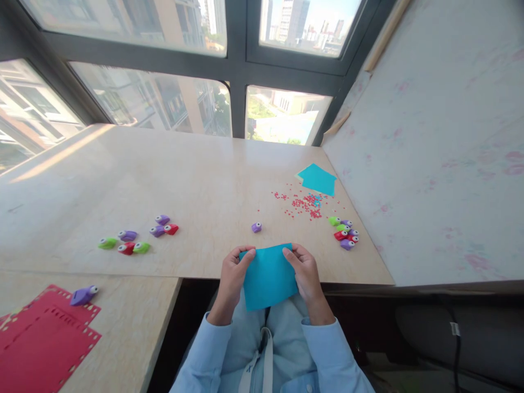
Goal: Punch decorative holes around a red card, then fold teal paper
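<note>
I hold a blue sheet of paper [268,275] in both hands at the near edge of the beige table [196,180]. My left hand [232,275] pinches its upper left corner. The upper right corner is pinched by my right hand [303,272]. A small purple paper punch [256,227] sits on the table just beyond the sheet. Light blue sleeves cover both forearms.
Several coloured punches lie at left [135,236] and at right [344,232]. Red paper bits [303,204] are scattered near another blue paper [317,179]. Punched red sheets [45,341] with a purple punch [84,295] lie on a lower table at left. A wall stands at right, windows behind.
</note>
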`<state>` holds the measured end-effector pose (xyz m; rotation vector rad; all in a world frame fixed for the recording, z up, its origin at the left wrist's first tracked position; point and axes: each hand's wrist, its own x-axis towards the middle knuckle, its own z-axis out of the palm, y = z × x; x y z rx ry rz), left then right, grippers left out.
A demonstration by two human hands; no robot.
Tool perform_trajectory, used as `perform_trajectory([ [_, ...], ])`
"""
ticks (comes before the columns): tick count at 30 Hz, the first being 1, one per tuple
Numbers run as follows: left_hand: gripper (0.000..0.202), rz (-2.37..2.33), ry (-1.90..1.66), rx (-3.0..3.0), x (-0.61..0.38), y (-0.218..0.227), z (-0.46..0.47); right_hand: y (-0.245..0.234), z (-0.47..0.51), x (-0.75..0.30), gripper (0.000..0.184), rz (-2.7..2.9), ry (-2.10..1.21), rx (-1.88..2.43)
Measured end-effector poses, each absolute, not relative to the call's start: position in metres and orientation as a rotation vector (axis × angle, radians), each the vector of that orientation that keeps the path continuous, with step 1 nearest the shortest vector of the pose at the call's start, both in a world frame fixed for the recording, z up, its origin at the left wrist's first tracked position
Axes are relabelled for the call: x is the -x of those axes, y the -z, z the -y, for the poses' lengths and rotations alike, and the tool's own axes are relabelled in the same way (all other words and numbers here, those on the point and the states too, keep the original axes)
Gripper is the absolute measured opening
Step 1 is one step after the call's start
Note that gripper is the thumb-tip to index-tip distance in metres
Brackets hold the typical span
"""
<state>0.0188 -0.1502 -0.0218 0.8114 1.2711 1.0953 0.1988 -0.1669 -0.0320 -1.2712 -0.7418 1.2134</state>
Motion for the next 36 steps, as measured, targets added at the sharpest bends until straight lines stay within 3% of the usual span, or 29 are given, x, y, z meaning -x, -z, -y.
perform_trajectory([
  [12,0.055,-1.035,-1.045,-0.539,-0.022,0.016,0.149,0.034,0.164,-0.203,0.04,0.575,-1.266,1.227],
  [19,0.033,-1.144,-1.097,-0.811,-0.021,0.017,0.15,0.039,0.161,-0.208,0.033,0.55,-1.273,1.197],
  [24,0.033,-1.274,-1.14,-0.924,-0.02,0.028,0.149,0.038,0.163,-0.208,0.035,0.72,-1.236,1.266],
  [36,0.024,-1.286,-1.145,-0.981,-0.017,0.025,0.149,0.041,0.163,-0.21,0.017,0.856,-1.171,1.249],
])
